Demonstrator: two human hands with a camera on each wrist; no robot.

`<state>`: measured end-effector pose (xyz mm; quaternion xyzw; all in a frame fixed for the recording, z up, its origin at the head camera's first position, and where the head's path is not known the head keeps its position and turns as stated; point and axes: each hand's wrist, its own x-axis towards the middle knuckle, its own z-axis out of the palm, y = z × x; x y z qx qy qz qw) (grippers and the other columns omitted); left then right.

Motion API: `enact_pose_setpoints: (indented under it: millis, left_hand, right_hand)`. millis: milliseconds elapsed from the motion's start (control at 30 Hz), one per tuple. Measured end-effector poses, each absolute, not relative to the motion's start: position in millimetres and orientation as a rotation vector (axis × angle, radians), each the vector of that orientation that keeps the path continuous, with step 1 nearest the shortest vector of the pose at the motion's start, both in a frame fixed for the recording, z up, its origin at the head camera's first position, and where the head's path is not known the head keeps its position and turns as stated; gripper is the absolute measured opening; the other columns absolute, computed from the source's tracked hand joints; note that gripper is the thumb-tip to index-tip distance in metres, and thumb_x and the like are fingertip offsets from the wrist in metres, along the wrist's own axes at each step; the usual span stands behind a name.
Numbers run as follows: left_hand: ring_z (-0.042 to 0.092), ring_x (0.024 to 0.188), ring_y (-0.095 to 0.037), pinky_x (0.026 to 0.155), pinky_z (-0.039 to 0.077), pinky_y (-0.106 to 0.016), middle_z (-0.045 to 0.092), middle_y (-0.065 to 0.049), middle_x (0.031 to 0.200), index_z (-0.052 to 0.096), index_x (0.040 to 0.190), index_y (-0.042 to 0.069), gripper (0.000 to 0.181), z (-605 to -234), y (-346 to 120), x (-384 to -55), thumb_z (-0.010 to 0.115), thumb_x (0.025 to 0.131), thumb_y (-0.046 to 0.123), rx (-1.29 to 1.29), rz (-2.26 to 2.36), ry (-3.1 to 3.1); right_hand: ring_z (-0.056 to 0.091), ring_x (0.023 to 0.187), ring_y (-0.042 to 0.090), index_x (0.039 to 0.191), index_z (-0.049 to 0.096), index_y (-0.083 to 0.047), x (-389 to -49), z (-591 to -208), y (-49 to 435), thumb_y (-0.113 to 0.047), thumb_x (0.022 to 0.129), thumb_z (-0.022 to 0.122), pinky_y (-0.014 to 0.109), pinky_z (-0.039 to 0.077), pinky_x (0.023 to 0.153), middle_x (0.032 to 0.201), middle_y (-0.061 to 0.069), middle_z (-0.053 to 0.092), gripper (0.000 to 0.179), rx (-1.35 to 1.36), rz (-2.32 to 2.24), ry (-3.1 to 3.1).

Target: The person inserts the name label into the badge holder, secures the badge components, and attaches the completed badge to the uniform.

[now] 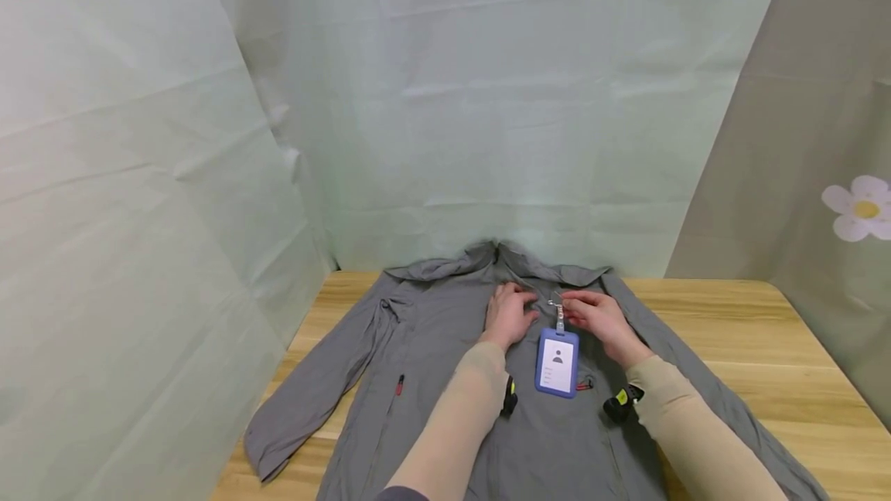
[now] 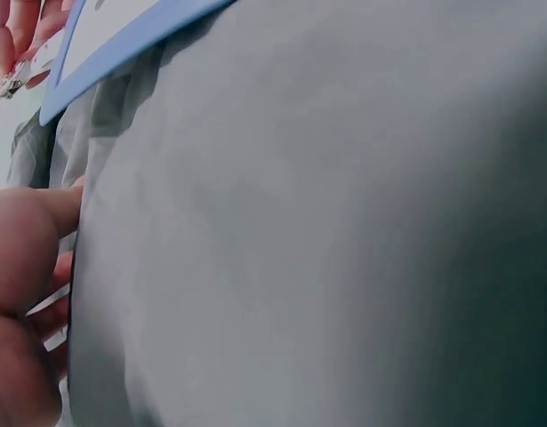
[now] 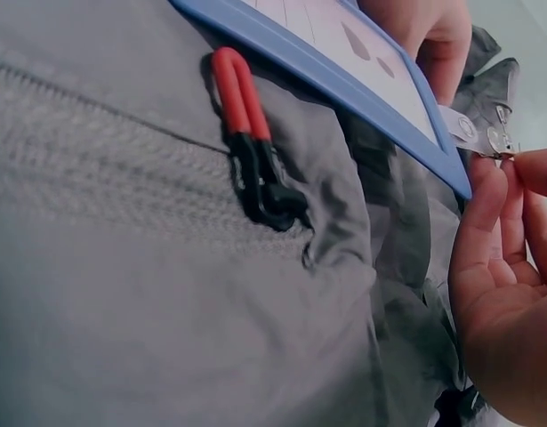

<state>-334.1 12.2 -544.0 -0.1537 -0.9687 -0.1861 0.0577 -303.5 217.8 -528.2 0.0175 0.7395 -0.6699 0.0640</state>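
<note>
A grey zip jacket (image 1: 438, 315) lies spread on the wooden table. My right hand (image 1: 599, 321) pinches the small metal clip (image 1: 554, 301) at the top of a badge holder (image 1: 557, 391), over the jacket's chest. The holder has a blue frame around a white card with a person icon, and hangs from a short clear strap (image 1: 560, 322). In the right wrist view, thumb and fingers meet at the clip (image 3: 500, 142). My left hand (image 1: 510, 315) rests on the jacket left of the clip, thumb and forefinger apart; its fingertips are partly hidden in the left wrist view.
A red zip pull (image 3: 240, 93) with a black end sits on the pocket beneath the holder, and another zip pull (image 1: 400, 385) is on the left side. The left sleeve (image 1: 306, 400) lies across the table (image 1: 759, 339). Pale cloth (image 1: 501, 114) hangs behind.
</note>
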Motion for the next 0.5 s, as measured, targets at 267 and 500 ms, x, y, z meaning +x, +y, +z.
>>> enact_pose_setpoints:
  millis: [267, 500]
  left_hand:
    - [0.058, 0.116, -0.023, 0.098, 0.049, -0.043, 0.067, -0.004, 0.122, 0.087, 0.11, 0.024, 0.017, -545.6, 16.7, -331.4, 0.085, 0.095, 0.031, -0.328, -0.654, -2.877]
    - [0.061, 0.115, -0.025, 0.101, 0.05, -0.045, 0.071, -0.002, 0.117, 0.085, 0.095, 0.021, 0.004, -546.8, 16.3, -334.2, 0.085, 0.096, 0.025, -0.278, -0.798, -2.839]
  right_hand:
    - [0.072, 0.091, 0.01, 0.14, 0.064, 0.009, -304.5, -534.3, 215.3, -0.019, 0.108, 0.067, 0.024, 0.061, 0.081, 0.112, 0.009, 0.077, 0.042, 0.061, -2.02, 2.229]
    - [0.073, 0.09, 0.01, 0.137, 0.066, 0.009, -307.5, -535.4, 216.9, -0.017, 0.107, 0.067, 0.025, 0.062, 0.08, 0.112, 0.01, 0.077, 0.039, 0.08, -2.001, 2.239]
